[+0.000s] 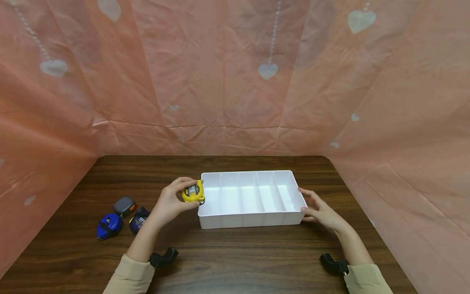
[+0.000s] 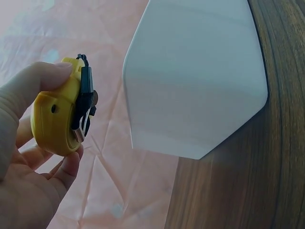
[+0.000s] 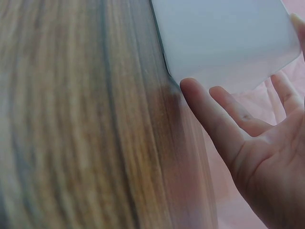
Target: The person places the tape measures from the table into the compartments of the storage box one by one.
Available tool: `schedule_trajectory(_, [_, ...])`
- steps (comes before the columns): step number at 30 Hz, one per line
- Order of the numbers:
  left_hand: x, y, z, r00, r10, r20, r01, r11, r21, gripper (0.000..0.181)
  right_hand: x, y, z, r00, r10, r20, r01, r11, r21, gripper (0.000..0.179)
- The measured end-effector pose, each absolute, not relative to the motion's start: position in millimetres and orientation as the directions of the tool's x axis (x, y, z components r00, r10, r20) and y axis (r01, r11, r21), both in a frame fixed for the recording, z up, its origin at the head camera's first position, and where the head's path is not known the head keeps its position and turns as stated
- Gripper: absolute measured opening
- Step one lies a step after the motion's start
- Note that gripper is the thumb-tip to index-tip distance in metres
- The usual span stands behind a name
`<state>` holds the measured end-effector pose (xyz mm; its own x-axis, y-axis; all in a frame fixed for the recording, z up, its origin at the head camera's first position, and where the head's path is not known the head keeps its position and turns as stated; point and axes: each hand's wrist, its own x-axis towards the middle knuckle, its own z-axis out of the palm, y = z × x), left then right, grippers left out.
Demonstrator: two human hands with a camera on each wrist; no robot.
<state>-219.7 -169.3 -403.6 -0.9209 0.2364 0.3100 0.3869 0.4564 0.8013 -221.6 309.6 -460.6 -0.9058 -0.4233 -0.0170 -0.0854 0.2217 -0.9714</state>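
Note:
A yellow tape measure point(image 1: 192, 191) with a dark label is pinched between the thumb and fingers of my left hand point(image 1: 172, 204). In the left wrist view the tape measure point(image 2: 59, 112) shows its yellow side and black clip, apart from the white box wall point(image 2: 195, 81). The white divided box point(image 1: 249, 220) stands on the table, its row of several compartments bare inside. At its right end, my right hand point(image 1: 321, 212) touches the wall and rim with spread fingers. The right wrist view shows those fingers point(image 3: 209, 114) mostly straight against the box point(image 3: 228, 43).
Left of my left forearm lie a grey tape measure point(image 1: 125, 206), a blue one point(image 1: 109, 226) and a dark one point(image 1: 138, 220), the last partly hidden by the arm. The brown wooden table point(image 1: 235, 261) is bordered by pink curtains point(image 1: 220, 102) behind and at both sides.

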Motion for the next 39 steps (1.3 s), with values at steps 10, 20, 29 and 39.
schedule_trajectory(10, [-219,-159,-407,-0.896,0.284,0.341,0.439,0.465,0.769,0.060,-220,309,-460,-0.908,-0.418,-0.020,-0.080,0.221,-0.972,0.065])
schedule_trajectory(20, [-221,-149,-412,-0.888,0.309,0.341,0.458,0.514,0.726,0.057,-221,310,-461,-0.909,-0.417,-0.011,-0.086,0.214,-0.973,0.064])
schedule_trajectory(29, [-219,-143,-417,-0.874,0.348,0.340,0.485,0.572,0.661,0.058,-222,309,-462,-0.905,-0.426,-0.011,-0.083,0.203,-0.976,0.064])
schedule_trajectory(39, [-216,-140,-417,-0.889,0.334,0.312,0.456,0.590,0.666,0.054,-222,308,-462,-0.905,-0.425,-0.009,-0.086,0.204,-0.975,0.064])
